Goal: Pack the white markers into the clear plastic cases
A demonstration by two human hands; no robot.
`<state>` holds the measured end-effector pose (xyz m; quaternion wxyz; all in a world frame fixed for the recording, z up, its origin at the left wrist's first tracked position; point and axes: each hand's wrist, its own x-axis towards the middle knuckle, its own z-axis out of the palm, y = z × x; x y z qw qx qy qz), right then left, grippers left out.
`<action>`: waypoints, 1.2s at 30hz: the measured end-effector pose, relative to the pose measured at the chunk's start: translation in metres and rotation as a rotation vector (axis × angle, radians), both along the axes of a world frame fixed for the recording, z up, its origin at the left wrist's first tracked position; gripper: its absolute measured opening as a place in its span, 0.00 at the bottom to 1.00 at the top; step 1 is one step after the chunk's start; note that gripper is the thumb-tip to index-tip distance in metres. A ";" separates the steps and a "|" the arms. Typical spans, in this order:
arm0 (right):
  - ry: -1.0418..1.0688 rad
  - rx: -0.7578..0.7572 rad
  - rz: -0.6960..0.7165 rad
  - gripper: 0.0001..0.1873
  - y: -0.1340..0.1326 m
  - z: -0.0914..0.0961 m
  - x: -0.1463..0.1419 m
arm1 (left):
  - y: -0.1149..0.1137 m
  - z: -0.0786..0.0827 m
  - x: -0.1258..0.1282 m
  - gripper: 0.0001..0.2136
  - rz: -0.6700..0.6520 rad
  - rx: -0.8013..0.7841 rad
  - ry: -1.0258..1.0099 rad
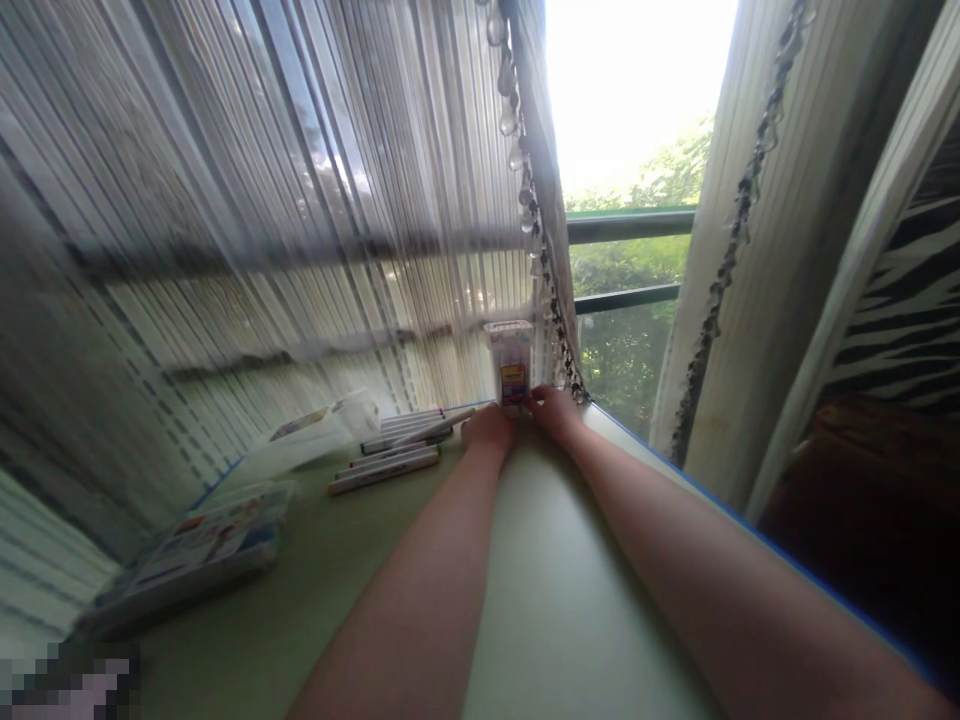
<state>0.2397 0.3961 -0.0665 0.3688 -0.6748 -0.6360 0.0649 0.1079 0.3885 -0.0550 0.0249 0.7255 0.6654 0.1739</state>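
Standing upright at the far end of the table is a clear plastic marker case (511, 350) with a coloured label on its lower front. My right hand (556, 412) grips the case's lower right side, thumb in front. Just left of the case, my left hand (489, 430) is closed, with a white marker (439, 428) slanting out of it to the left. Its fingertips are partly hidden. Several more white markers (390, 465) with differently coloured ends lie on the table left of that hand.
A clear plastic box (202, 545) with printed pictures lies on the table (555, 600) at left. Behind it is a translucent lid or tray (319, 430). Striped curtains (420, 200) with a bead trim hang along the far edge, beside a window with railings (630, 228).
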 end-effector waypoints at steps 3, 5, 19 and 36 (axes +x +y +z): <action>-0.004 -0.007 -0.009 0.14 0.001 0.000 -0.001 | -0.002 0.002 0.001 0.16 -0.005 -0.007 0.028; -0.007 -0.013 -0.018 0.14 0.001 0.000 -0.001 | -0.002 0.002 0.001 0.16 -0.006 -0.008 0.030; -0.007 0.005 -0.013 0.14 0.005 -0.003 0.001 | -0.005 0.004 0.005 0.16 0.052 -0.021 -0.012; 0.029 -0.006 -0.026 0.14 0.005 -0.002 0.001 | -0.008 0.008 0.004 0.15 0.019 0.010 -0.008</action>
